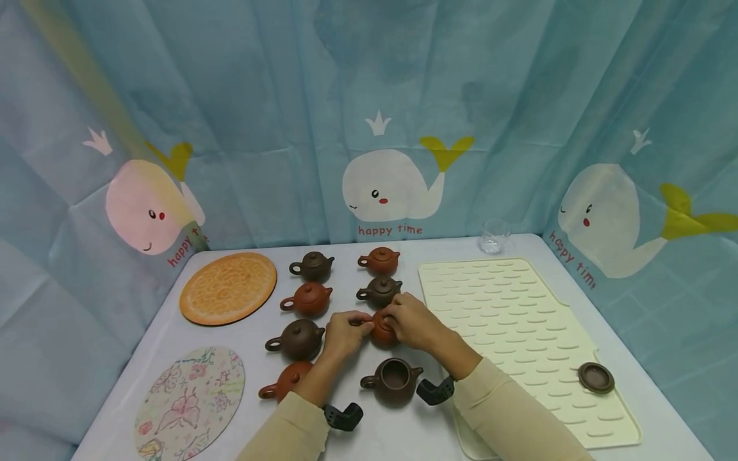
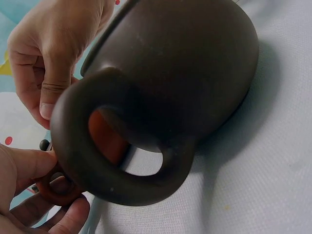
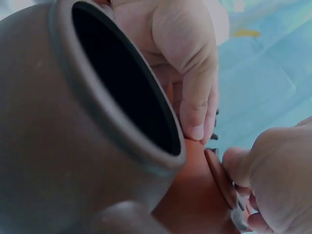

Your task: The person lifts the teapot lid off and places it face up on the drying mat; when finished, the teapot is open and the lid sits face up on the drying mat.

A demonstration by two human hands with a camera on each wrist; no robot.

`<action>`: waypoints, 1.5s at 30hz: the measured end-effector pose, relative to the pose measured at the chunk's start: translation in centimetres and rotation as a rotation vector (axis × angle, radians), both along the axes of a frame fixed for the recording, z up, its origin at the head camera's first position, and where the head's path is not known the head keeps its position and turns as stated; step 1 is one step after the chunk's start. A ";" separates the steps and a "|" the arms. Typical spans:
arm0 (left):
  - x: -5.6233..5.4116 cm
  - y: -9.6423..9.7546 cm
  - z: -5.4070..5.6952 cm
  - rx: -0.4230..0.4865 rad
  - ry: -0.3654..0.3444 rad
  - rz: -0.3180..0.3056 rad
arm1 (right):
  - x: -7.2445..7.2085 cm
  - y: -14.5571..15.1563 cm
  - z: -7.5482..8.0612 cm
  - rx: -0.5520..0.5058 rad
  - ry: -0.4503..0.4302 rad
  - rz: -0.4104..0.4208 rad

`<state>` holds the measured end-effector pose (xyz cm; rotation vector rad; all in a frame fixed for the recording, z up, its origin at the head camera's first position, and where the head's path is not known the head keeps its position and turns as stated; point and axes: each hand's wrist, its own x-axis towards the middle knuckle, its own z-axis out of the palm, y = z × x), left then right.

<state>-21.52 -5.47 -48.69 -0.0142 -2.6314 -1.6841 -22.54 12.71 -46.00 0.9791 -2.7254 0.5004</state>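
Note:
A reddish-brown clay teapot (image 1: 382, 337) stands between both hands on the white-covered table. My left hand (image 1: 344, 334) pinches its small loop handle (image 2: 57, 187) between thumb and fingers. On the other side, my right hand (image 1: 416, 322) pinches the teapot's lid (image 3: 222, 179) at the top opening, the lid looking slightly tilted in the right wrist view. Nearer to me stands a dark brown teapot (image 1: 387, 389) without its lid, its dark opening facing up; it fills much of both wrist views. Its handle partly covers the reddish teapot in the left wrist view.
Several brown and reddish lidded teapots (image 1: 310, 299) line up in two columns. A cream ridged mat (image 1: 490, 307) lies to the right, bearing a dark round lid (image 1: 596, 378). A clear glass (image 1: 494, 237) is behind it. Two round mats (image 1: 227, 288) lie left.

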 end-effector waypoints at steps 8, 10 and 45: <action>0.1 0.0 0.1 -0.011 0.012 -0.002 | -0.1 0.4 -0.5 0.001 0.052 -0.019; 0.1 0.0 0.2 -0.011 0.013 -0.005 | 0.0 0.5 -0.3 -0.009 0.055 -0.023; 0.0 0.1 -0.3 -0.034 0.010 0.005 | 0.5 3.4 -0.1 -0.228 0.007 0.049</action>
